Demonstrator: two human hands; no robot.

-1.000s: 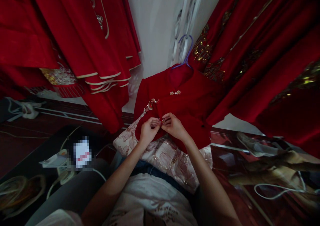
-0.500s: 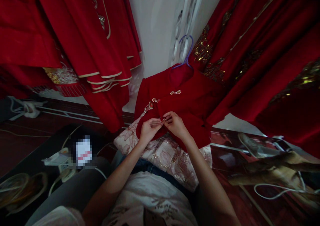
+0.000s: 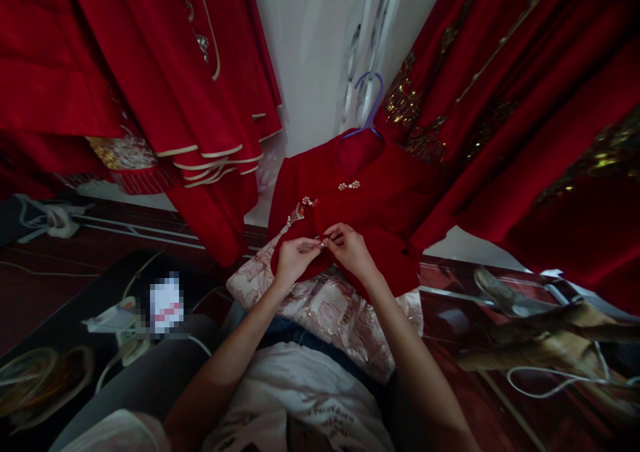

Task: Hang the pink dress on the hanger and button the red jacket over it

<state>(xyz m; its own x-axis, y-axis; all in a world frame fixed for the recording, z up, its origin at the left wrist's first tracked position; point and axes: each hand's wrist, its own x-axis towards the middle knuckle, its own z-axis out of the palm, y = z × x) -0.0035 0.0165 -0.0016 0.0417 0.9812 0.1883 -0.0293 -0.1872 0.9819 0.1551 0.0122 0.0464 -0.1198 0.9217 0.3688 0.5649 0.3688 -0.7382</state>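
A red jacket (image 3: 390, 219) on a purple hanger (image 3: 373, 109) lies over my lap, on top of a pale patterned cloth (image 3: 345, 319). My left hand (image 3: 297, 257) and my right hand (image 3: 350, 247) meet at its front edge. Both pinch a small beaded fastener (image 3: 324, 243), mostly covered by my fingertips. Higher up the front sit a beaded clasp (image 3: 349, 185) in a flower shape and a beaded ornament with a tassel (image 3: 299, 211).
Red garments (image 3: 175, 72) with pale trim hang at the left, and gold-embroidered red garments (image 3: 500, 139) hang at the right. A white panel (image 3: 305, 52) stands between them. A looped white cord (image 3: 540, 393) lies at the lower right, near a brown bundle (image 3: 545, 345).
My fingertips have shifted slightly at the fastener, covering more of it. The jacket and hanger appear a little further left; both hands keep their pinch.
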